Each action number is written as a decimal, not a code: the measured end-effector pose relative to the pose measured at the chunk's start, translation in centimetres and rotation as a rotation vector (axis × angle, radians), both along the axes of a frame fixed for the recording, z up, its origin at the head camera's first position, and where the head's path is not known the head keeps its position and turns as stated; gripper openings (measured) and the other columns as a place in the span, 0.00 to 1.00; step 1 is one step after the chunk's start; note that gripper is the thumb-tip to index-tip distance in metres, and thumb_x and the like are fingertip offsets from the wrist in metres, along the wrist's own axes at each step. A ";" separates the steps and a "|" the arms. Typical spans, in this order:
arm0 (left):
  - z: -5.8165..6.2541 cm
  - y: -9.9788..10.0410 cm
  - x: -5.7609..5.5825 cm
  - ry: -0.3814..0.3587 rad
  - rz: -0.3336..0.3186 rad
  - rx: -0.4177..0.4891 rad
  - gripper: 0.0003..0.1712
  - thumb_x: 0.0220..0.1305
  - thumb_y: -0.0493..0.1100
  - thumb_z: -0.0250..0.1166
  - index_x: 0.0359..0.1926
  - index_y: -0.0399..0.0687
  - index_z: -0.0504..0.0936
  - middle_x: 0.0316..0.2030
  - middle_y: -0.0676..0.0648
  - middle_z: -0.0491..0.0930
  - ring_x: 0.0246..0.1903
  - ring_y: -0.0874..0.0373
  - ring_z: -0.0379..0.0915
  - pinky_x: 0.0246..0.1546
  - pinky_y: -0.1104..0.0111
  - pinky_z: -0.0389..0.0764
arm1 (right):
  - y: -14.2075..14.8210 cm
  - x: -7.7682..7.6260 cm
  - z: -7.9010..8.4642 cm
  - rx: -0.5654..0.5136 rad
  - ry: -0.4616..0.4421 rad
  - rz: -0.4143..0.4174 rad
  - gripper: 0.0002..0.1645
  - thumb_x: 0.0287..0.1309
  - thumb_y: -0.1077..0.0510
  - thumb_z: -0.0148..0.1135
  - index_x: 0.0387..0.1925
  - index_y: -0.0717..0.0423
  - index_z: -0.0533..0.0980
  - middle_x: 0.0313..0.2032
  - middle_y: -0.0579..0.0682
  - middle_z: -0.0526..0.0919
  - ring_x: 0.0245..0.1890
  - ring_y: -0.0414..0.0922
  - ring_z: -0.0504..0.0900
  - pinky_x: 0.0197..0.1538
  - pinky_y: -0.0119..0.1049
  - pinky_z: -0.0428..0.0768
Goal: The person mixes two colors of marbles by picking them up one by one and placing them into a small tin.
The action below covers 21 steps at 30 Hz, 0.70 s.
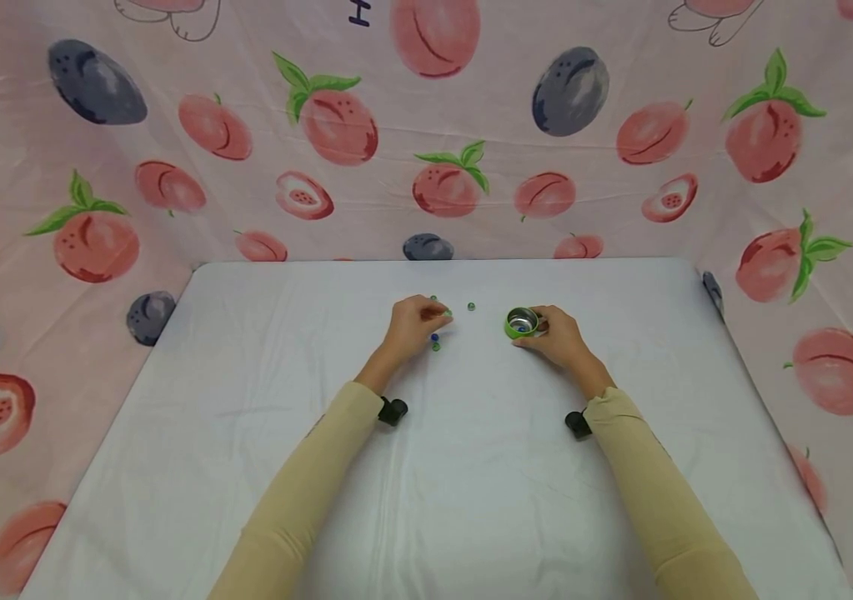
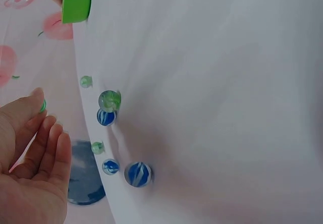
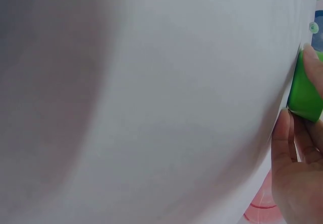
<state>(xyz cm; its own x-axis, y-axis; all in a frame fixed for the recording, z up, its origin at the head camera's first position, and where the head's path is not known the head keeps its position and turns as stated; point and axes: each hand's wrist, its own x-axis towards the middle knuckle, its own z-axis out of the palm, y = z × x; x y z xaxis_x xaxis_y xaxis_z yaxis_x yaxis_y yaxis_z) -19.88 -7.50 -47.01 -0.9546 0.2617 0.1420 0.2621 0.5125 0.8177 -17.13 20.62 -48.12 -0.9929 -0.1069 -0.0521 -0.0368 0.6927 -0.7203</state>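
Observation:
My left hand (image 1: 413, 327) pinches a green marble (image 2: 43, 105) between thumb and fingertip, raised over the white table. Several clear glass marbles with green or blue swirls lie below and beside it, among them a green marble (image 2: 109, 101) touching or overlapping a blue marble (image 2: 106, 116) in the left wrist view. Nearest that view's camera is another blue marble (image 2: 138, 174). My right hand (image 1: 563, 336) grips a small green cup (image 1: 509, 327) with a shiny metal inside, thumb on one side and fingers on the other. Something blue shows at the bottom of the cup.
A lone green marble (image 1: 471, 307) lies between the left hand and the cup. The white-covered table (image 1: 464, 483) ends a little beyond the hands, against a pink fruit-print cloth (image 1: 366, 217). Black wrist cameras (image 1: 393, 412) sit by both sleeves.

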 end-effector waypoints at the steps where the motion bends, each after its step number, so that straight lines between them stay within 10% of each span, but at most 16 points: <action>1: 0.1 0.1 0.0 0.000 -0.004 0.001 0.12 0.68 0.36 0.73 0.48 0.33 0.89 0.44 0.37 0.86 0.44 0.47 0.81 0.47 0.62 0.83 | 0.0 0.0 0.0 0.001 0.001 0.001 0.40 0.61 0.59 0.77 0.68 0.73 0.71 0.57 0.69 0.78 0.56 0.62 0.77 0.60 0.54 0.78; 21: 0.0 1.8 -0.2 0.011 -0.026 -0.003 0.11 0.67 0.36 0.74 0.48 0.33 0.89 0.43 0.38 0.88 0.43 0.47 0.83 0.46 0.63 0.84 | 0.1 -0.2 -0.3 0.000 -0.018 -0.013 0.41 0.61 0.59 0.77 0.69 0.74 0.70 0.59 0.69 0.77 0.58 0.61 0.76 0.62 0.54 0.77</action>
